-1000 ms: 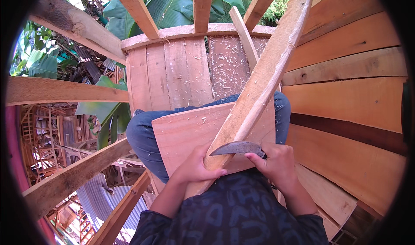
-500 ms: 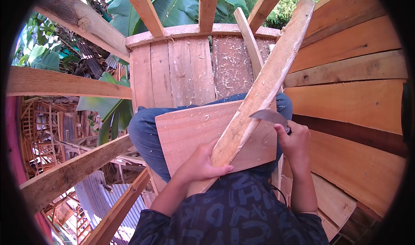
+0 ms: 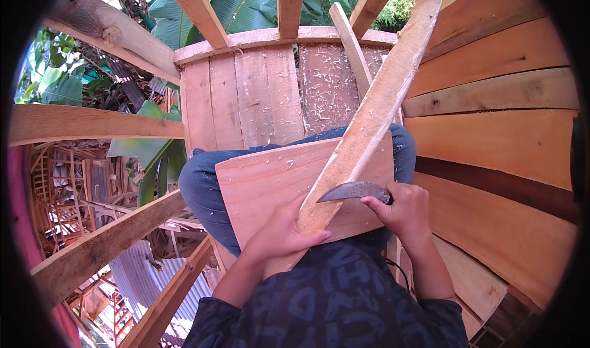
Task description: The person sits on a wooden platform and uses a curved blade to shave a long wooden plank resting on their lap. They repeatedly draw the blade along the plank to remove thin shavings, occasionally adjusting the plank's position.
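Observation:
A long pale wooden slat (image 3: 375,114) leans diagonally from my lap up to the upper right. My left hand (image 3: 281,232) grips its lower end and holds it against a flat wooden board (image 3: 261,179) lying across my knees. My right hand (image 3: 404,208) holds a curved dark knife (image 3: 351,192), whose blade tip touches the slat's right edge near its lower end. I sit in blue jeans on a round plank platform (image 3: 246,90).
A curved wall of orange wooden planks (image 3: 504,139) rises on the right. Bare timber beams (image 3: 86,124) cross on the left with a drop to roofs and banana leaves below. Wood shavings lie on the platform (image 3: 329,81).
My right hand has brought the knife down the slat's edge, from higher up to near the lower end. My left hand still holds the slat in place.

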Demonstrator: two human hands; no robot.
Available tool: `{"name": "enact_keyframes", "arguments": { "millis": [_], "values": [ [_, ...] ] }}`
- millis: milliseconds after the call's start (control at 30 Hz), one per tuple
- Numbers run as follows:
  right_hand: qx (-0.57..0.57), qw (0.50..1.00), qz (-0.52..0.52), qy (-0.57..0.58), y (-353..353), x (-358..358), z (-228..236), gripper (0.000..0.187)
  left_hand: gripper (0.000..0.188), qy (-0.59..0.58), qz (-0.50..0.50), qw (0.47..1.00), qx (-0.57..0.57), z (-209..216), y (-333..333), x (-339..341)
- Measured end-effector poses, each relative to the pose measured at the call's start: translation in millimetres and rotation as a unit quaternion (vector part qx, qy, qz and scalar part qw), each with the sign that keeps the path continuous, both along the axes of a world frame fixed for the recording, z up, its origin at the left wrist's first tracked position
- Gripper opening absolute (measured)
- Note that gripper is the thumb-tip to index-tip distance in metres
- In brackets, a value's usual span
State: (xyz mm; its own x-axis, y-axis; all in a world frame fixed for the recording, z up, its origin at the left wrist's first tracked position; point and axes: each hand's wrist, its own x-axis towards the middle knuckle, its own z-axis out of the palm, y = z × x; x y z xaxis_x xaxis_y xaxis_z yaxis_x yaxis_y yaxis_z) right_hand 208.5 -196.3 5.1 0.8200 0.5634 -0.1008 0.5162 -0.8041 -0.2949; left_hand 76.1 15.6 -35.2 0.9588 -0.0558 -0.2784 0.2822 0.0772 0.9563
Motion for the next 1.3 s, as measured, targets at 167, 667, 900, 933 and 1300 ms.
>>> {"name": "enact_keyframes", "arguments": {
  "millis": [167,667,900,933,1300],
  "values": [
    [-0.005,1.0,-0.024,-0.014,-9.2,7.3,-7.8,0.069,0.072,0.016,-0.016,0.999,0.027,1.1,-1.3,4.0],
    [0.009,0.994,-0.108,0.003,-15.5,34.7,-16.5,0.072,0.07,-0.005,-0.004,1.0,0.023,2.8,-2.6,5.6],
    [0.006,0.994,-0.082,-0.068,-21.4,36.9,-11.5,0.075,0.071,-0.022,-0.012,0.999,0.046,0.4,-1.9,3.8],
    [0.008,0.994,-0.082,-0.072,-20.9,39.5,-14.8,0.075,0.071,-0.023,-0.007,0.998,0.052,-0.5,-2.6,4.4],
    [0.144,0.97,-0.122,0.156,-5.7,1.5,-23.8,0.052,0.07,0.005,-0.002,0.999,0.052,2.6,-3.2,4.1]
  ]
}}
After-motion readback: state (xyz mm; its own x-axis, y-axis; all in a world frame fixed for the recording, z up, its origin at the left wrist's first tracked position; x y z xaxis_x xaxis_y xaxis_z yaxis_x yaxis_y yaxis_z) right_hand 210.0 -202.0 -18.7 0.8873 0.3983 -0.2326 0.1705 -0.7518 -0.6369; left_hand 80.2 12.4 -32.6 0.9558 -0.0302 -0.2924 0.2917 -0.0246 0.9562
